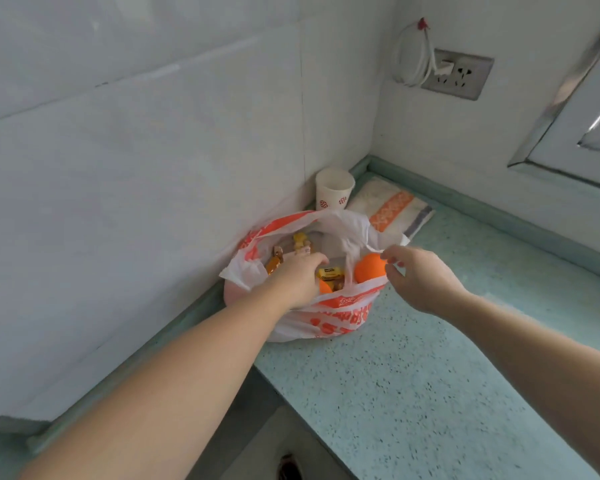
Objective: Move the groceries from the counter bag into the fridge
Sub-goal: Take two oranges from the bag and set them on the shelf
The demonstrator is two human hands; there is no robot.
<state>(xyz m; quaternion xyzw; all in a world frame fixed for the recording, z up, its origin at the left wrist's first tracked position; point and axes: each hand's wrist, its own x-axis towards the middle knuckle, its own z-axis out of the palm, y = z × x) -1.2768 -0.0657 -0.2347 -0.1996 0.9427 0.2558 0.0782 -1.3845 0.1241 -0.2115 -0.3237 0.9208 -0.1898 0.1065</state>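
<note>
My left hand [300, 280] is down inside the mouth of the white-and-orange plastic bag [329, 317], palm down, fingers bent over the groceries; whether they have closed on anything I cannot tell, since the hand covers what lies under it. The bag sits on the speckled green counter [430, 375], pushed up against the tiled wall on its left side, its mouth spread wide.

Inside the bag, just past my left fingers, there are small wrapped snacks: a brown-and-orange wrapper [274, 263] near the bag's left rim, a yellow packet [300, 240] farther back, and a yellow labelled packet [330, 273] right beside my fingertips. An orange fruit [369, 268] rests against the bag's right rim, and a second bit of orange [324, 287] shows low down, touching the edge of my left hand.

My right hand [418, 278] is at the bag's right rim, thumb and forefinger pinching the thin plastic edge and holding it up and outward, the other fingers loosely curled.

Behind the bag, in the corner of the counter, stands an upright paper cup [335, 190] with red round marks, and to the right of the cup lies a folded cloth [390, 207] with an orange patterned stripe, its near end tucked behind the bag.
</note>
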